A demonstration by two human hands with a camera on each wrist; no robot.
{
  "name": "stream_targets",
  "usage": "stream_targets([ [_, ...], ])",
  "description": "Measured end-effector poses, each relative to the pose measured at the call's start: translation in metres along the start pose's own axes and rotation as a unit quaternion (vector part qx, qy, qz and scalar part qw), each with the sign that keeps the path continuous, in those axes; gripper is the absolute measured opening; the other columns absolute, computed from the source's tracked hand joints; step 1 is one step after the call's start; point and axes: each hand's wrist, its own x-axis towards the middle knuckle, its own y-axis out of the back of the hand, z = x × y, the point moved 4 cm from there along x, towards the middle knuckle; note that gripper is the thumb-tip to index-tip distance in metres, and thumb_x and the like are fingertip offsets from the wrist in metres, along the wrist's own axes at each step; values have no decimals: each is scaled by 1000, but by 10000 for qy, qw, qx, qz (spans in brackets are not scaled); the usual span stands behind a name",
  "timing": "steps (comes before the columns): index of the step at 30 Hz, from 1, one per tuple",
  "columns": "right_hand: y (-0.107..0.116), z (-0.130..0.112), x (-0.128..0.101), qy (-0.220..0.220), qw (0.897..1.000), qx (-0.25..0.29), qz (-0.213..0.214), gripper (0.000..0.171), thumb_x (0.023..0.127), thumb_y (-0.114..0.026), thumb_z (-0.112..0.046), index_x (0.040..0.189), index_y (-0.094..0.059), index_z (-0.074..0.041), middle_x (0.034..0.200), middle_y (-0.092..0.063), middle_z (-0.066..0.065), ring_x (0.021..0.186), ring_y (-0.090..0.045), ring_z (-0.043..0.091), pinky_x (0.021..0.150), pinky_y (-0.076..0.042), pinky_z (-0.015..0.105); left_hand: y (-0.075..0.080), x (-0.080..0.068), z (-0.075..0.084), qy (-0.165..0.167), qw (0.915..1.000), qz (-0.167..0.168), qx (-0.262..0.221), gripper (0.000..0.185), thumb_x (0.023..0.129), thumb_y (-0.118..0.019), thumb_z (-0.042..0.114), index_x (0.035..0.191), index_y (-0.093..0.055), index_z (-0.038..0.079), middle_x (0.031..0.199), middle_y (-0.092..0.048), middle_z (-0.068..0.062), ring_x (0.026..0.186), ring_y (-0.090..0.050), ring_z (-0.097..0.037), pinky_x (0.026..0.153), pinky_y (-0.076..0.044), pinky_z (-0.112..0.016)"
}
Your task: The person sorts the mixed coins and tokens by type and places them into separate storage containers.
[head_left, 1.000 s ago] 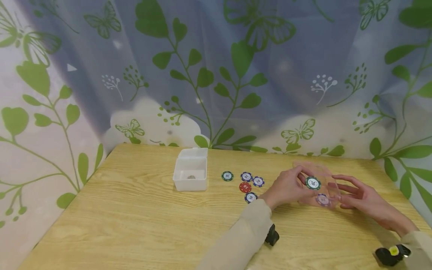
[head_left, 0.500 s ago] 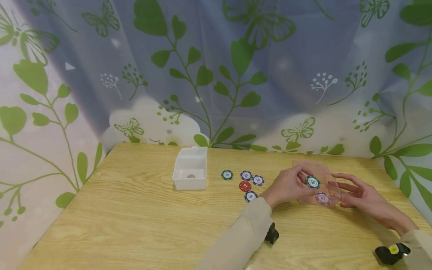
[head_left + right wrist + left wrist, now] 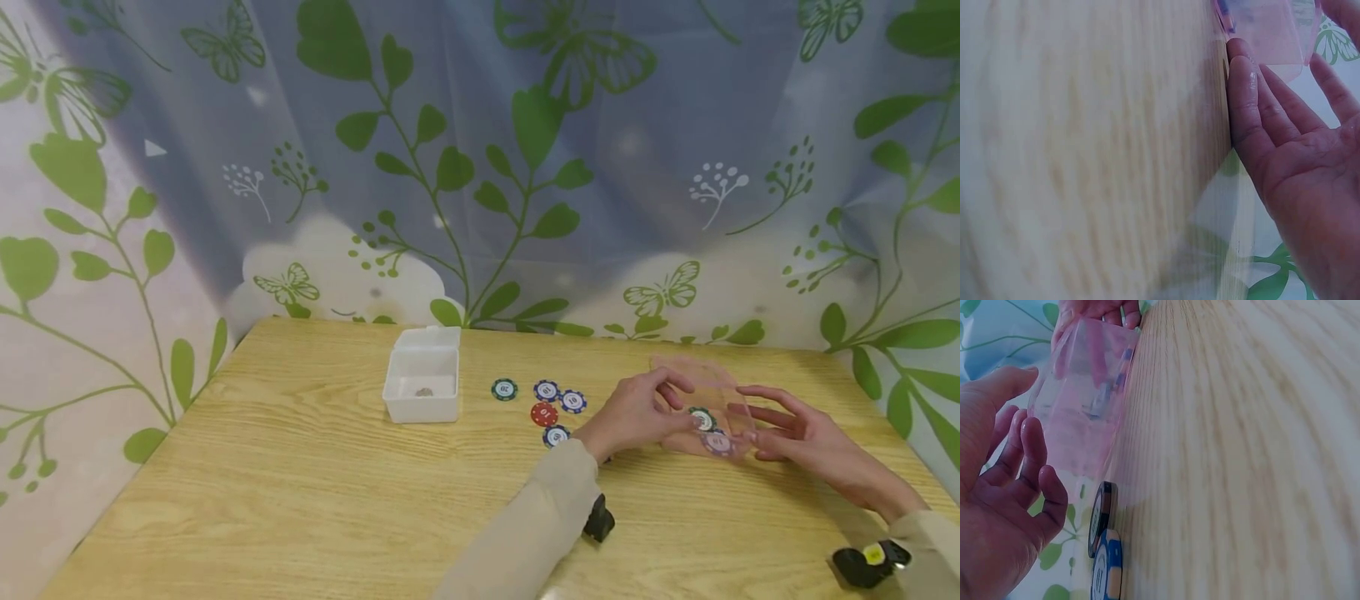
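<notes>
The wooden bench (image 3: 300, 467) fills the lower frame, with a leaf-and-butterfly curtain (image 3: 480, 167) hanging behind it. On its far left sits an open white plastic box (image 3: 422, 386), lid tipped back, something small and grey inside. Over on the right, a clear pinkish container (image 3: 708, 404) stands between both hands. The left hand (image 3: 636, 414) is at its near-left side, fingers curled around the rim and dipping in, right by the green chip (image 3: 702, 418); whether it pinches that chip I cannot tell. The right hand (image 3: 798, 433) lies flat, fingers straight and spread, steadying the container's right wall. A purple chip (image 3: 717, 442) lies in the container beneath the green one. Left of the hand, five loose chips (image 3: 546, 404) lie clustered on the bench.
</notes>
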Motion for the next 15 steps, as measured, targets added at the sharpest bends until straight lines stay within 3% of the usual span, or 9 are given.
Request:
stream_targets([
  [6, 0, 0, 0, -104, 9999, -47, 12, 56, 107, -47, -1, 158, -32, -20, 138, -56, -32, 117, -61, -11, 80, -59, 27, 8, -4, -2, -29, 9998, -19, -196, 33, 92, -78, 22, 123, -67, 15, 95, -59, 10, 72, -60, -1, 65, -52, -19],
  [15, 0, -1, -1, -269, 9995, -149, 98, 56, 108, -47, -4, 159, -29, -18, 137, -55, -34, 113, -64, -7, 80, -59, 29, 34, -12, -17, -8, 9999, -116, 18, 34, 95, -75, 27, 125, -66, 15, 101, -62, 5, 75, -62, -3, 65, -53, -21],
])
